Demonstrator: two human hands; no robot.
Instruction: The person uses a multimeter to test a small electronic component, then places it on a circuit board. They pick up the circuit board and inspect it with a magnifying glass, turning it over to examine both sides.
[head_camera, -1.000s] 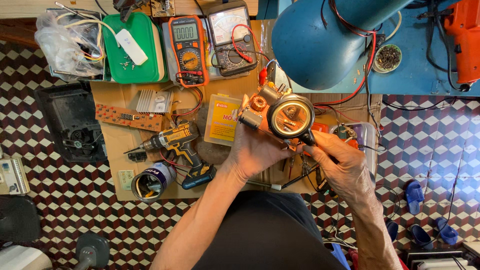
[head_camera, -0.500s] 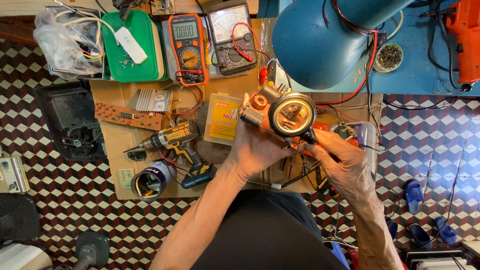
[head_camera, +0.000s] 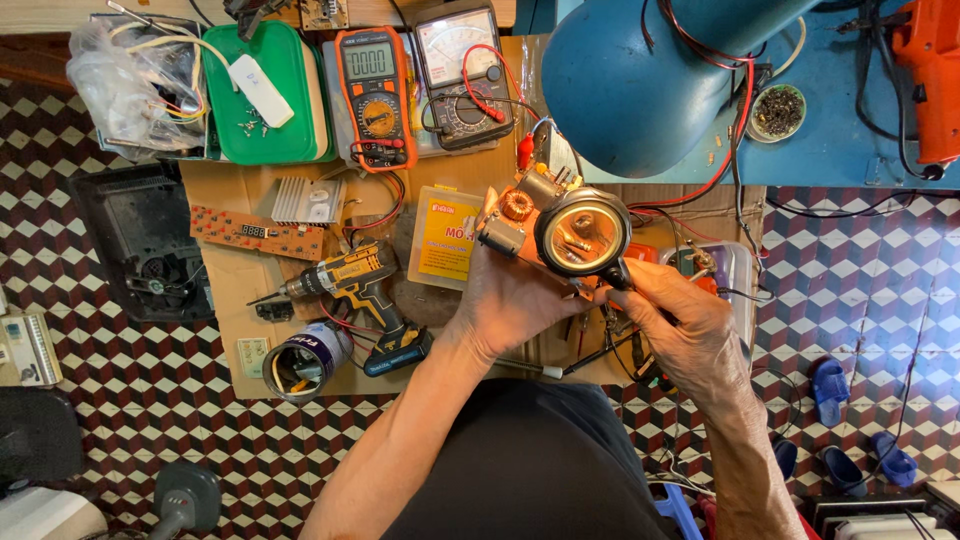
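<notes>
Left hand (head_camera: 510, 300): closed around an orange circuit board (head_camera: 520, 225), which you hold tilted up above the bench.
Right hand (head_camera: 680, 325): fingers wrapped on the black handle of a round magnifier (head_camera: 583, 232), its lens set right over the board.
Step in hand: you look to be inspecting the board's parts through the lens.
Next move: calls for a steady lens and small tilts of the board, I judge.
Near bench: cordless drill (head_camera: 350, 285) and tape roll (head_camera: 300, 362) lie left of your arm.
Far bench: orange multimeter (head_camera: 372, 75), green box (head_camera: 270, 95), blue lamp shade (head_camera: 640, 85).
</notes>
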